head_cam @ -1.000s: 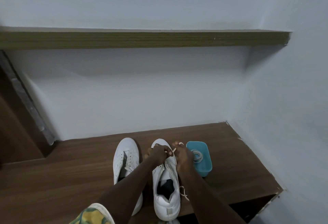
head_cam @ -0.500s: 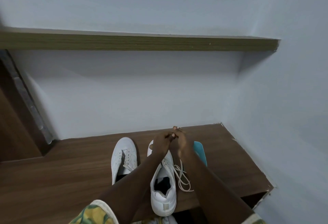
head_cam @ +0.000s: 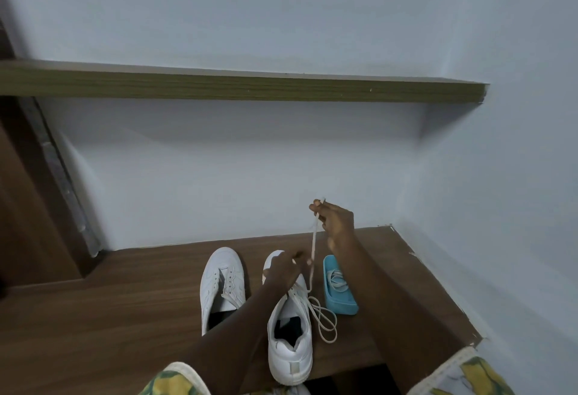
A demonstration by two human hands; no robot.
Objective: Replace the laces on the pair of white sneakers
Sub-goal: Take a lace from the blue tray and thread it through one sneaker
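Right grip (head_cam: 336,222) pinches lace (head_cam: 313,244) end, raised above bench (head_cam: 125,316); left grip (head_cam: 286,269) clasps sneaker (head_cam: 291,354) toe.

Two white sneakers stand side by side: the left sneaker (head_cam: 222,285) and the right sneaker (head_cam: 291,354). Two hands are in view, the left hand (head_cam: 286,271) and the right hand (head_cam: 336,222). One loose lace (head_cam: 313,247) rises from the right sneaker as a single strand, with its slack in loops beside the shoe. There is one blue tub (head_cam: 344,308), and its bundle of laces (head_cam: 336,278) is too tangled to count. There is one counter (head_cam: 125,316) and one wooden shelf (head_cam: 237,86) on the wall.
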